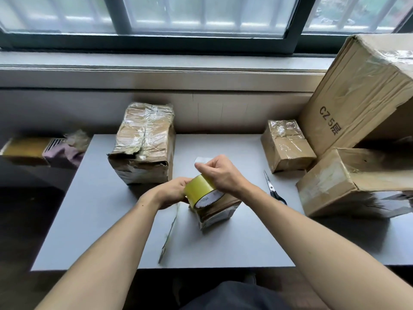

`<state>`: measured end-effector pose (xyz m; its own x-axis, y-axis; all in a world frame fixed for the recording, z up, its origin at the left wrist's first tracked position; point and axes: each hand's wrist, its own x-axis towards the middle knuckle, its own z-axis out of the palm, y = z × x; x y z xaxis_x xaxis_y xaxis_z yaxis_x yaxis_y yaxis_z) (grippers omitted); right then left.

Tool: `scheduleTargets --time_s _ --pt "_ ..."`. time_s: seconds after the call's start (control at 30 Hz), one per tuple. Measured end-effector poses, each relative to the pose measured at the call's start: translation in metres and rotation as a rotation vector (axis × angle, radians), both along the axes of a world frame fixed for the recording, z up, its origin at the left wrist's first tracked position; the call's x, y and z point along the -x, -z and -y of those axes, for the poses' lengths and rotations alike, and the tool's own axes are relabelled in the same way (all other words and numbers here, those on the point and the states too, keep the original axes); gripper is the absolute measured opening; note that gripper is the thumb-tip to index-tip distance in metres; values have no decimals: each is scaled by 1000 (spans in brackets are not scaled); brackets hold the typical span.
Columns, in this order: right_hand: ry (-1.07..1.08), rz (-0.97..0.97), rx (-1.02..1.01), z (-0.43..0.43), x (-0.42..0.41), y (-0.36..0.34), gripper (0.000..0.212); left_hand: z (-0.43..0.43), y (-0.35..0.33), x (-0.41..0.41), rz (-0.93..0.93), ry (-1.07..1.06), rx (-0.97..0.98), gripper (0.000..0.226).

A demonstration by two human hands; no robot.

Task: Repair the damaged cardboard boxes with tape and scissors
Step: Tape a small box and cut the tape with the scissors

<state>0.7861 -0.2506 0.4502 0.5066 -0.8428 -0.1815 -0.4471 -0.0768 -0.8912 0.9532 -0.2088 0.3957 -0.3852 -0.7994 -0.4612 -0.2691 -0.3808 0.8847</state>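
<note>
My left hand (173, 192) grips a yellow tape roll (201, 190) above a small cardboard box (218, 210) in the middle of the grey table (111, 231). My right hand (220, 174) pinches the free end of the tape (202, 159), lifted just above the roll. The box is partly hidden under the roll and my hands. Black-handled scissors (273, 189) lie on the table to the right of my right wrist. A loose strip of clear tape (171, 231) hangs down from near the roll toward the table's front edge.
A torn, heavily taped box (143, 144) stands behind my hands at the left. A small box (287, 145), a large box marked CZ 5 (357, 97) and an open box (348, 182) crowd the right side. A window sill (156, 70) runs behind.
</note>
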Motion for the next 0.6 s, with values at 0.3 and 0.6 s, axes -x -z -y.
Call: scheduleTargets --time_s 0.3,0.6 --pt "-151 -559 401 38 42 -24 53 7 10 0 12 -14 -53 32" --pt "-181 -702 560 46 72 1 57 3 13 2 -3 -48 -45 30"
